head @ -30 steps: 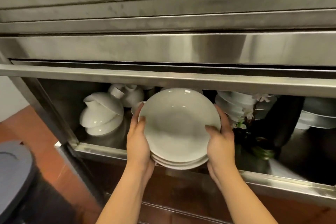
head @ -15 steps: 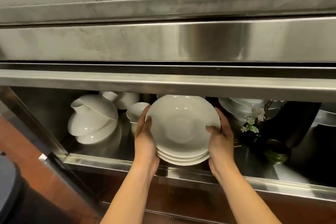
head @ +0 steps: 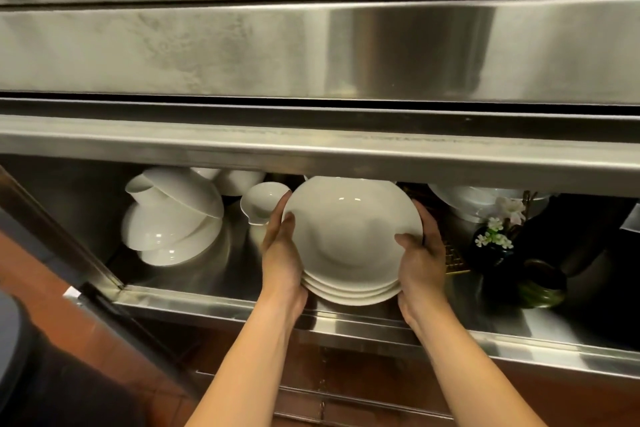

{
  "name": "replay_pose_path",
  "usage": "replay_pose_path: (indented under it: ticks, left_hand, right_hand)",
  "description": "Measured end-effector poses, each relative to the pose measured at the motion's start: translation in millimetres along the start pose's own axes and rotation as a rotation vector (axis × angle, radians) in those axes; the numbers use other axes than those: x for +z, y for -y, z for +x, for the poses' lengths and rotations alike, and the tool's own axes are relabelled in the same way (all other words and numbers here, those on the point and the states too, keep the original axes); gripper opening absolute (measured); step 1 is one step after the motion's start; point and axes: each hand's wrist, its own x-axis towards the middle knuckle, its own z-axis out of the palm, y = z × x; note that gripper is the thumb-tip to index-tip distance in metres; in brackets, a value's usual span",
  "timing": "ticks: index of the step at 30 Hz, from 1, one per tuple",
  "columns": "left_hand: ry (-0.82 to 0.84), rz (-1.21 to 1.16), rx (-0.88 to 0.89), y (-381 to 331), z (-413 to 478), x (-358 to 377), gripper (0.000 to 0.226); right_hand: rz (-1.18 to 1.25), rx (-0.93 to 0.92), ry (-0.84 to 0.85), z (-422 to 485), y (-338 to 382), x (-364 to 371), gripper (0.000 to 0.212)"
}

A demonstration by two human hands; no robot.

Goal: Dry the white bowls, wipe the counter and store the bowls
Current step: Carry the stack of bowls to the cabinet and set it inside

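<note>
Porcelain is my guess for the stack of white bowls (head: 349, 239): stiff, smooth-glazed, likely heavy as a stack and apt to chip or slide apart. The left hand (head: 282, 253) and right hand (head: 420, 260) clasp it at opposite rims, thumbs over the top bowl's edge, which looks like the sound place to hold. The stack tilts toward the person, just inside the steel shelf (head: 207, 302); whether it rests there I cannot tell. Just past the left fingertips sits a small spouted bowl (head: 265, 201), and further left lean large tilted bowls (head: 173, 218). Beside the right hand lie a gold mesh rack (head: 453, 256) and a dark flower vase (head: 498, 239), so room is tight. The overhanging steel lip (head: 311, 156) is close above.
</note>
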Motion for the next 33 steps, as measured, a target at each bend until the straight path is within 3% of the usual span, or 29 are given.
replay_pose_path:
  ticks: [18,27,30,33]
  left_hand:
    - [-0.036,0.046,-0.004,11.9,-5.3,-3.1,0.033]
    - [-0.010,0.147,0.050,10.1,-4.3,-8.4,0.032]
    - [-0.026,0.220,0.154,1.6,-5.0,-13.7,0.028]
    - [-0.046,0.257,0.408,-19.9,-10.0,-23.0,0.039]
  right_hand:
    - [-0.021,0.003,-0.050,0.3,-13.5,-5.0,0.069]
    - [-0.082,-0.006,0.012,2.9,-13.4,-10.9,0.057]
    - [-0.270,-0.197,0.024,-0.1,-1.6,-19.6,0.048]
    - [-0.368,-0.488,0.098,-8.7,22.6,-21.2,0.048]
